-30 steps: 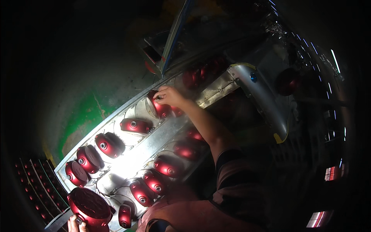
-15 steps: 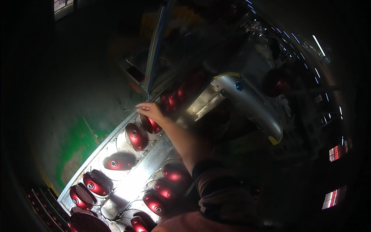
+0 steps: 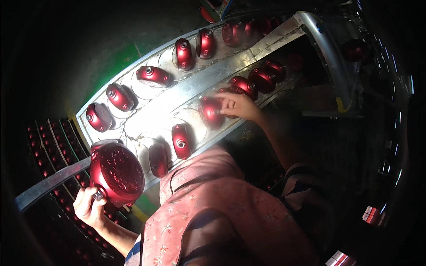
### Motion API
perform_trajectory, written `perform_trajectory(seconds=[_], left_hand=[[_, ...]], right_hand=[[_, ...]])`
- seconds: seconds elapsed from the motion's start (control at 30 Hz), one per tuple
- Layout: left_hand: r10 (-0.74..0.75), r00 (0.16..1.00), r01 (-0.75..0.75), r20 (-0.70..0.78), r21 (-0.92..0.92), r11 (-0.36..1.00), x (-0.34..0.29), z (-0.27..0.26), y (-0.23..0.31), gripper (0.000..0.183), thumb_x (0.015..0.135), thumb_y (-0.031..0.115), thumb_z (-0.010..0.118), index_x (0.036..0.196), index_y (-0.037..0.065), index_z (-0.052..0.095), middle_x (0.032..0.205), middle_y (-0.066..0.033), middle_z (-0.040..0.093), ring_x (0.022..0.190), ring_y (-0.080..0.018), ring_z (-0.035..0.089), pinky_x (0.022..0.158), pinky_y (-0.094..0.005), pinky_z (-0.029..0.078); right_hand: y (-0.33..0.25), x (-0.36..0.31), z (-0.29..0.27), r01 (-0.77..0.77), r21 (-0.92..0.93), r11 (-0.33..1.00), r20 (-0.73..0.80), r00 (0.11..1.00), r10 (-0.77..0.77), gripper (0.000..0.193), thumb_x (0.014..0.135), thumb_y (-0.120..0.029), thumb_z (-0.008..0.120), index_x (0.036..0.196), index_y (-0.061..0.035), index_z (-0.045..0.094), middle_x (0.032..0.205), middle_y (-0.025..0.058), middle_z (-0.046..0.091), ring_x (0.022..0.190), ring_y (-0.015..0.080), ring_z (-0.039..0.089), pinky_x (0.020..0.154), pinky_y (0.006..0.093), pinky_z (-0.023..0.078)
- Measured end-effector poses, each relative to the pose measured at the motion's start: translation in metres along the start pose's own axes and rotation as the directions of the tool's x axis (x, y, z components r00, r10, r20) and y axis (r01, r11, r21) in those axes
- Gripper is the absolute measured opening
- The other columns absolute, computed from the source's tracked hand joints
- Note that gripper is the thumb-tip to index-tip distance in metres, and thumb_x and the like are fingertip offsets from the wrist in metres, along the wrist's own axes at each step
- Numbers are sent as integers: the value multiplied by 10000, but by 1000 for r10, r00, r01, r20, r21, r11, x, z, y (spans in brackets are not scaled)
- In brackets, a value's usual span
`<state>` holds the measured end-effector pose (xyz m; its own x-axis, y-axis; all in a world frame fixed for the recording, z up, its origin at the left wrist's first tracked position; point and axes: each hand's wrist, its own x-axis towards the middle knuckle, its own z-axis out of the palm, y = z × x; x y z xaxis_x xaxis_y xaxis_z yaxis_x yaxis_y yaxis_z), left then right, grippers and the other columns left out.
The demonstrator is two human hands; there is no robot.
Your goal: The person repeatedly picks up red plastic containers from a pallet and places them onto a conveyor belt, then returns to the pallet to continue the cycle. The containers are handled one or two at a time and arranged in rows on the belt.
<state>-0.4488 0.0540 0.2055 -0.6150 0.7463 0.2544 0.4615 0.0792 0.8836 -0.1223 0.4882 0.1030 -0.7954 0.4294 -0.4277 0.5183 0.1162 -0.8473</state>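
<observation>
My left hand (image 3: 90, 207), at the lower left, grips a red glossy round pot-like vessel (image 3: 117, 175) by its short metal neck. The vessel is tilted, its broad, dark, speckled face turned upward. My right hand (image 3: 236, 106) is over the near row of the conveyor, fingers curled at the edge of another red vessel (image 3: 210, 112). That vessel looks slightly smeared, and part of my grip is hidden. Nearer me, two more stand on edge: a red vessel with a metal neck (image 3: 180, 141) and a darker red vessel (image 3: 158, 159).
A long metal conveyor (image 3: 217, 66) with a raised centre strip carries red vessels in two rows. A far-row vessel (image 3: 153, 76) stands under bright light. A silver hood (image 3: 330, 57) covers the right end. Racks of red pieces (image 3: 49, 150) stand at the left.
My view has swung, bringing my left hand and its vessel into sight. My right hand has gone from the conveyor's far edge to a vessel in the near row.
</observation>
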Motion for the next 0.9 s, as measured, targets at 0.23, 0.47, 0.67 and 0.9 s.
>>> perform_trajectory(seconds=[0.23, 0.47, 0.67, 0.9], left_hand=[[-56, 997, 59, 47, -46, 997, -26, 66, -31, 349, 702, 109, 836, 976, -53, 695, 717, -32, 580, 629, -100, 500, 562, -237, 375], [-333, 936, 346, 116, -108, 932, -59, 159, 34, 309, 679, -17, 776, 981, -33, 711, 706, -31, 585, 631, -90, 522, 569, -235, 400], [-314, 941, 327, 125, -101, 940, -63, 232, 21, 288, 739, -41, 735, 1024, 3, 718, 780, -40, 648, 698, -99, 588, 646, -240, 474], [-361, 922, 372, 139, -67, 926, -49, 290, -34, 278, 794, 41, 738, 1071, 31, 712, 807, -82, 655, 678, -140, 589, 668, -266, 487]], right_hand=[[75, 3, 40, 4, -189, 982, -192, 980, -41, 615, 812, -88, 753, 1380, -90, 516, 745, -7, 568, 641, 55, 493, 612, 219, 442], [83, -13, 30, 72, -340, 938, -66, 993, -101, 594, 779, -178, 783, 1333, -147, 573, 696, 7, 581, 597, 91, 526, 570, 260, 450], [122, -1, 20, -19, -219, 976, -334, 941, -56, 300, 800, -241, 756, 1089, -167, 719, 616, 18, 537, 560, 117, 512, 541, 299, 431], [124, -1, -31, 58, -219, 974, -355, 925, -135, 365, 787, -171, 761, 1147, -143, 701, 556, -25, 413, 517, 75, 394, 501, 273, 351]])
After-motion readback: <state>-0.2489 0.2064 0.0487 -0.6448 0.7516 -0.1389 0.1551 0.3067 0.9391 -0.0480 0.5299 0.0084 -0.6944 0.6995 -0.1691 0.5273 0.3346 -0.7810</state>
